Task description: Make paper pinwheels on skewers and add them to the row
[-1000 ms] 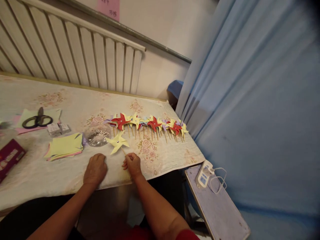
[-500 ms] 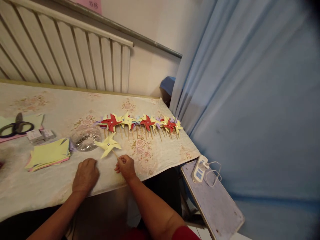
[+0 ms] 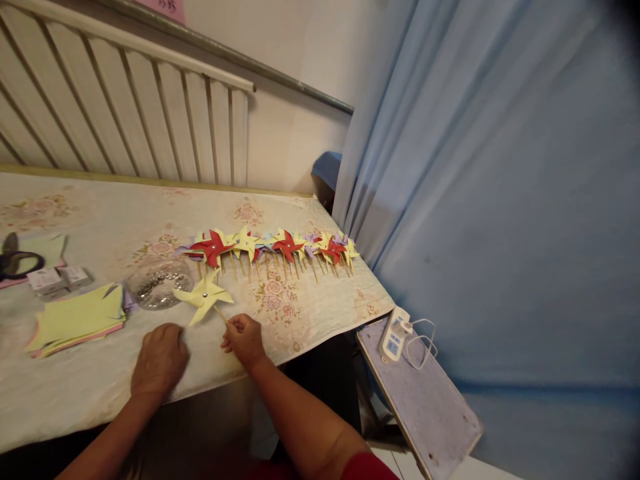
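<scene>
A yellow paper pinwheel (image 3: pixel 205 295) with a silvery pin at its centre is held up in front of me. The fingers of my right hand (image 3: pixel 244 340) pinch its thin wooden stick near the table's front edge. To the left, my left hand (image 3: pixel 161 360) rests on the cloth as a loose fist, its fingertips tucked under; I see nothing in it. Beyond the hands lies a row of finished pinwheels (image 3: pixel 287 246) in red, yellow, purple and blue, sticks towards me. A clear round dish (image 3: pixel 159 285) of small metal pins sits behind my left hand.
A stack of cut paper (image 3: pixel 80 319), small boxes (image 3: pixel 47 281) and dark-handled scissors (image 3: pixel 20 261) lie on the left of the flowered tablecloth (image 3: pixel 75 390). Right of the table, a bench (image 3: pixel 425 407) bears a white power strip (image 3: pixel 393 335) with a cable. A blue curtain (image 3: pixel 500 220) hangs behind it.
My view has turned slightly to the right, so the things on the table appear further left. My right hand keeps its pinch on the pinwheel's stick, and my left hand stays loosely curled.
</scene>
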Available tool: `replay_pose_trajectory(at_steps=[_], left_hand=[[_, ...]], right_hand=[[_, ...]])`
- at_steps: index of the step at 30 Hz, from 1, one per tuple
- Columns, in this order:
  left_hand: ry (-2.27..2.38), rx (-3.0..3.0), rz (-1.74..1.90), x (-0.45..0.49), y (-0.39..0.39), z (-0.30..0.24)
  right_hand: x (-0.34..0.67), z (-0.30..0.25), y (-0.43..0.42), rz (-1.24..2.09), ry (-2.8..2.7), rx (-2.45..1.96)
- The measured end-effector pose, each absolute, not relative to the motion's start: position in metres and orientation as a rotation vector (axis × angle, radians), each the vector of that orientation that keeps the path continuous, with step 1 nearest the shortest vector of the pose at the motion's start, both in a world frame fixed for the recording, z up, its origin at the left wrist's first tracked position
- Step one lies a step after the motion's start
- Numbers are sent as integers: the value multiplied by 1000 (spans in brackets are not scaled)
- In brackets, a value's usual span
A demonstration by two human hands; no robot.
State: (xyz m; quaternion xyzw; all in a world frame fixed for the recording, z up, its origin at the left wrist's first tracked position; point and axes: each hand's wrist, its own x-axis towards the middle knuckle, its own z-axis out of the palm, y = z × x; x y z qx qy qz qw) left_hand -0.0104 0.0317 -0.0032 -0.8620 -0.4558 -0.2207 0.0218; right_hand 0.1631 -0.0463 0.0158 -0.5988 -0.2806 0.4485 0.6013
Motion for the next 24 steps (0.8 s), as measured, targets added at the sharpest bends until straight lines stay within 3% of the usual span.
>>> replay_pose_trajectory(at_steps=[24], left_hand=[[-1499, -2684, -701, -9, 27, 3]], right_hand=[[161, 20, -50, 1008, -663, -1414]])
